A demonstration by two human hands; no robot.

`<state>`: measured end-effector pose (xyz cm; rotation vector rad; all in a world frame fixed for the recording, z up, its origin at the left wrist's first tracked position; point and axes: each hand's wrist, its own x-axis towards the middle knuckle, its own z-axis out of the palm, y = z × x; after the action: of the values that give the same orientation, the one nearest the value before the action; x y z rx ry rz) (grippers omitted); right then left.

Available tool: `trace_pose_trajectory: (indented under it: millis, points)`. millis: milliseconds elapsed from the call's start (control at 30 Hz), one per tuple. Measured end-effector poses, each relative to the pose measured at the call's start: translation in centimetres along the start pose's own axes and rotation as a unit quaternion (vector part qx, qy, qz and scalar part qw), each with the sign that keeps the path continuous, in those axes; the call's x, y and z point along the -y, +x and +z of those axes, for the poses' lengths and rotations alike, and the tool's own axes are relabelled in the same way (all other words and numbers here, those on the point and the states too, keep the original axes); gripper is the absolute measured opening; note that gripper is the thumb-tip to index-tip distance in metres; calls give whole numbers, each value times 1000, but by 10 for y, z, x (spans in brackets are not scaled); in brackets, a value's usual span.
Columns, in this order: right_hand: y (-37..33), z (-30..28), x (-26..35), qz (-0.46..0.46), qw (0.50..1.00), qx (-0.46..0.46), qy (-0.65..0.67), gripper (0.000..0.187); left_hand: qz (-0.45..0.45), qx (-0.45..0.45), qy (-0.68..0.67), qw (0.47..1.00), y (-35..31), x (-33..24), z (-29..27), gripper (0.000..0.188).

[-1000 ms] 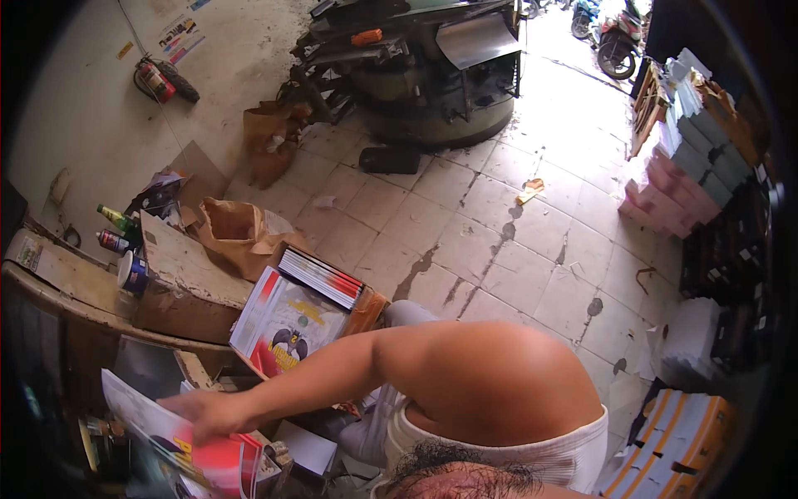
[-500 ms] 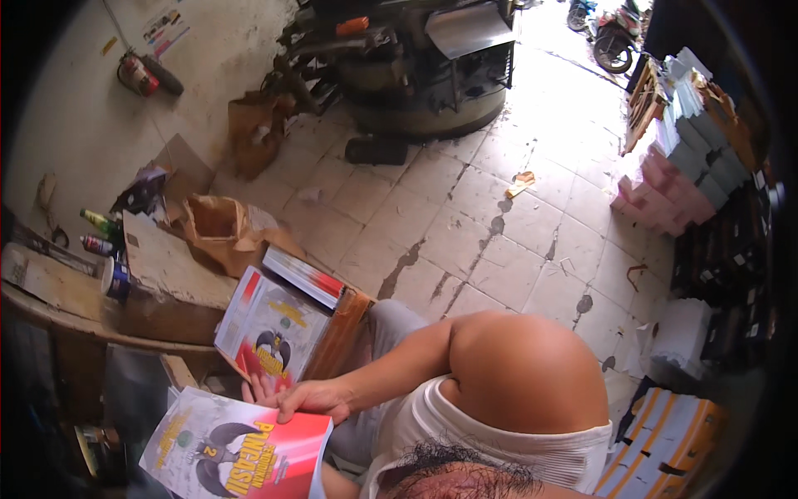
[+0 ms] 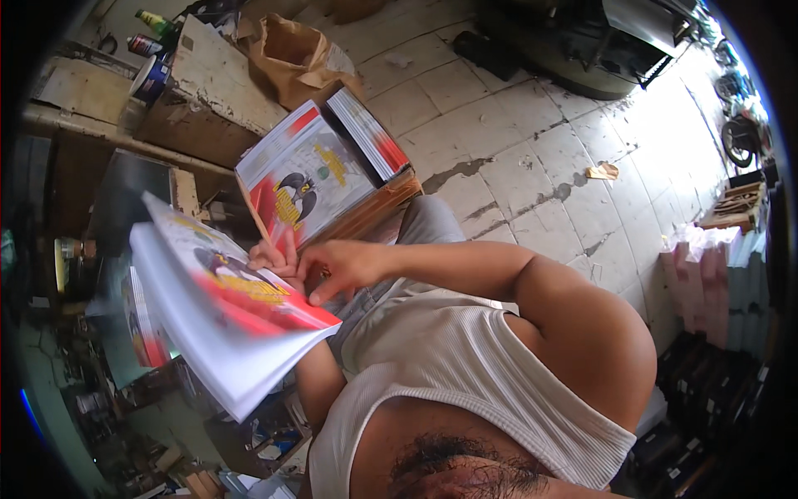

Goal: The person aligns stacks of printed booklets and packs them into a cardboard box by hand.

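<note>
A paperback book [image 3: 249, 291] with a red, white and grey cover is tilted in front of me, its cover lifted apart from the white pages below and blurred in part. My left hand [image 3: 277, 256] supports it from underneath; only its fingertips show past the book's far edge, the palm being hidden. On the near right, my right hand [image 3: 345, 268] grips the cover's edge, thumb on top. Just beyond both hands, an open cardboard box [image 3: 366, 212] holds a pile of matching books [image 3: 312, 175], with more standing on edge along its right side.
Left of the box is a worn wooden block [image 3: 212, 83] beside a blue-and-white tin [image 3: 151, 79]. A brown paper bag [image 3: 295, 62] stands behind. More books [image 3: 143, 320] lie on a glassy surface at left. Wrapped paper stacks [image 3: 702, 279] line the right side of the tiled floor.
The view has swung, so the box appears higher up and further right. The held book went from lying closed to having its cover raised off the pages, my right hand at its edge.
</note>
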<state>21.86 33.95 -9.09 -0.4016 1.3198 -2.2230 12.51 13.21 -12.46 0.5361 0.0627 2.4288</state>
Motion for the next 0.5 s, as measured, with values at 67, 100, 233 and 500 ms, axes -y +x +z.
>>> trace_pose_trajectory:
  millis: [67, 100, 233, 500]
  points:
    - [-1, -25, -2, -28, 995, -58, -72, 74, -62, 21, -102, 993, -12, -2, 0, 30]
    - [-10, -28, 15, -13, 996, -65, 65, 80, -79, 27, -133, 988, -22, -4, 3, 32]
    - [-21, -31, 46, -95, 979, -54, 171, 86, 43, -268, 331, 904, -39, -8, -1, 56]
    - [-39, -52, 1, 21, 988, -148, -48, 62, 6, -341, 524, 780, -64, -9, -11, 64]
